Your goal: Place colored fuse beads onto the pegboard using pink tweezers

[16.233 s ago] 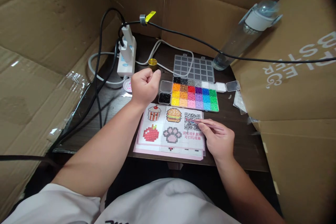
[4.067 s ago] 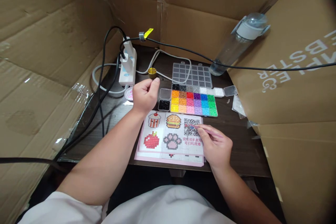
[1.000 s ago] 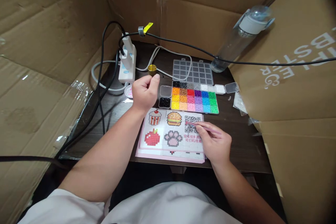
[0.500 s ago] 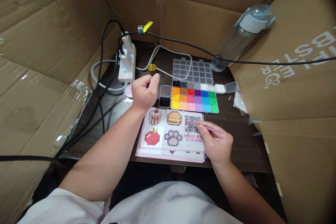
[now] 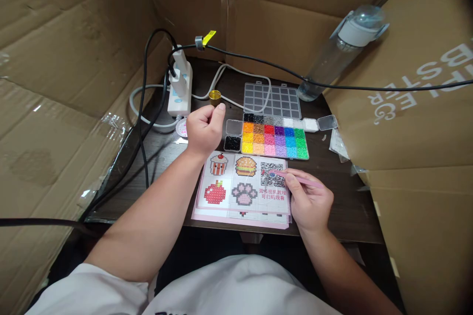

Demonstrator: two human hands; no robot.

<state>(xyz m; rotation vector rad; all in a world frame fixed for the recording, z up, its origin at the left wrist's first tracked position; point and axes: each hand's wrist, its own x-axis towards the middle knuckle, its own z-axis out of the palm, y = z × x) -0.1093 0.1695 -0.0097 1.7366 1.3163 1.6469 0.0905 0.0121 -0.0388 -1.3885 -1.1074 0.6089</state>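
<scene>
My right hand (image 5: 312,202) is closed on pink tweezers (image 5: 305,180), whose tips point left over the QR code on the pattern sheet (image 5: 225,211). A clear pegboard seems to lie over this sheet, which shows pixel pictures of a popcorn cup, burger, red fruit and paw. Tiny red and blue spots show near the tips, too small to make out. My left hand (image 5: 204,130) is a fist above the sheet's upper left, its inside hidden. Just behind it shows a small gold cup (image 5: 215,96), its lower part covered.
Behind the sheet lies a bead box (image 5: 274,140) with many colours, its clear lid (image 5: 272,101) opened back. A small box of black beads (image 5: 232,143) is beside it. A power strip (image 5: 180,88), cables and a tall bottle (image 5: 340,54) stand further back; cardboard walls surround the table.
My right hand and the tweezers have shifted slightly right, drawing the tips away from a small red spot over the QR code. My left fist stays in place.
</scene>
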